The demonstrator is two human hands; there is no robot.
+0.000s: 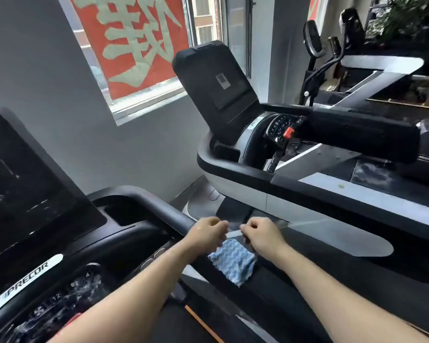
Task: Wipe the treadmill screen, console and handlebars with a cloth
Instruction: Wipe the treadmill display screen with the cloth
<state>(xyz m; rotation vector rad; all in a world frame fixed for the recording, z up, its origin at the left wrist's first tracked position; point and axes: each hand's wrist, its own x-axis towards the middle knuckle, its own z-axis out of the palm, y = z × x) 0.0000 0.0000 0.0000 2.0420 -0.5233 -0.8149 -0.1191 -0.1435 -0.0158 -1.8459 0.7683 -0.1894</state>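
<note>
**Cloth held up between both hands at the right handlebar**

Nearest, at about 7 o'clock, the console (67, 288) of the near treadmill shows a Precor badge and wet streaks or droplets over the number keys. Its dark screen (22, 184) rises at 9 o'clock, faintly smeared.

Just past the forearms, near 6 o'clock, the blue-and-white cloth (233, 262) hangs above the right handlebar (159, 206), which runs from the console down toward 5 o'clock. The left hand (207, 233) has its fingers curled in tight, pinching the cloth's top edge; the right hand (260, 235) is curled the same way on the other corner. Between them the edge looks stretched, the rest drooping beneath. Whether the cloth's lower edge touches the rail is hard to tell.

My reading: the person is spreading or refolding the cloth, a pause between wiping passes, likely for a fresh face. The next move calls for gathering the cloth into one palm, wrapping it on the rail and sliding along it, or going back to the wet console.

Farther off, at 2 o'clock, a second treadmill (258, 144) stands with its own screen and a red stop key. Beyond, at 12 o'clock, a window (203, 18) carries a red banner (134, 43).
</note>
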